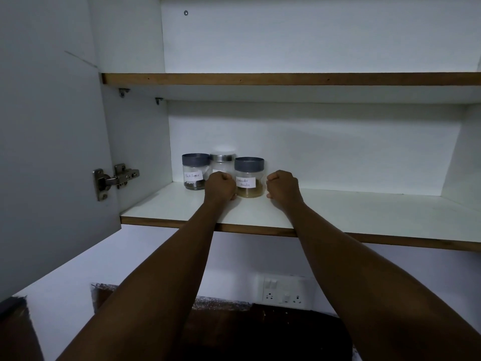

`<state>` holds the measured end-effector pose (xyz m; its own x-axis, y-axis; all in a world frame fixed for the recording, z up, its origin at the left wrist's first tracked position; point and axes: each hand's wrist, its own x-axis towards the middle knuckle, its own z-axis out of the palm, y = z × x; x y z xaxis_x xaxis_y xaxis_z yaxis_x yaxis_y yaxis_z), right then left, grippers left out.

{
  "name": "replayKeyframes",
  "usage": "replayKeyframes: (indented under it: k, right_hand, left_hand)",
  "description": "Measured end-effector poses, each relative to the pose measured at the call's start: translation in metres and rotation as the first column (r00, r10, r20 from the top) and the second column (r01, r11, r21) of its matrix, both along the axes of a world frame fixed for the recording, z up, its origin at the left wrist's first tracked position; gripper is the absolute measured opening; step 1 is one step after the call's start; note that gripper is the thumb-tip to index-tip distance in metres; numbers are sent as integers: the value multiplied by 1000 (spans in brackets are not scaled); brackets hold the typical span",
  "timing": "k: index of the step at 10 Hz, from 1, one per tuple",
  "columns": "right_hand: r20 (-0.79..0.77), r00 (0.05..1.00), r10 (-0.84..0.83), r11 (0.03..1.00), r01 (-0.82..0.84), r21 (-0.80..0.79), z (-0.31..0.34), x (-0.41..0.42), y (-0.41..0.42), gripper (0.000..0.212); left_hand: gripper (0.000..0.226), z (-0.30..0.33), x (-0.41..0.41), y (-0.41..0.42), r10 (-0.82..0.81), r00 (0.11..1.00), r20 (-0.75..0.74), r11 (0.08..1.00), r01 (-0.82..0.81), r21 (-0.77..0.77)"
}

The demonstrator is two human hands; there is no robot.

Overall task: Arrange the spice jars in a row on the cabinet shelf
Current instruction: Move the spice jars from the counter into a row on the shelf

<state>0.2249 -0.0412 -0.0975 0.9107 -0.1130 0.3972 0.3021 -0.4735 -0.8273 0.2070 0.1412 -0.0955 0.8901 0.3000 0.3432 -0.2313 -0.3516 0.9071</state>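
Three glass spice jars stand at the back left of the white lower shelf point(338, 212). A grey-lidded jar labelled black pepper point(194, 171) is on the left. A silver-lidded jar point(221, 162) stands behind the middle, its lower part hidden by my left hand. A grey-lidded jar labelled coriander powder point(249, 177) is on the right. My left hand point(220, 187) is a fist on the shelf against that jar's left side. My right hand point(283, 187) is a fist just off its right side. Neither fist visibly holds anything.
The cabinet door point(52, 152) stands open at the left on a metal hinge point(114, 179). The upper shelf point(286, 78) is bare. To the right of the jars the lower shelf is bare white board. A wall socket panel point(285, 291) sits below.
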Motion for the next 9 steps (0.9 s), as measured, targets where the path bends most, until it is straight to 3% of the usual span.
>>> replayKeyframes:
  k: [1, 3, 6, 9]
  right_hand:
    - [42, 999, -18, 998, 16, 61, 2, -3, 1, 18]
    - [54, 998, 22, 1000, -21, -12, 3, -4, 3, 25]
    - [-22, 998, 52, 968, -56, -244, 1, -6, 2, 33]
    - [23, 1000, 12, 976, -7, -215, 4, -5, -1, 32]
  left_hand:
    - [27, -1, 0, 1, -12, 1000, 9, 1000, 12, 23]
    - [35, -4, 0, -1, 9, 1000, 19, 999, -10, 47]
    - [24, -3, 3, 0, -46, 999, -26, 993, 49, 109]
    - [25, -1, -6, -2, -68, 998, -11, 995, 68, 76]
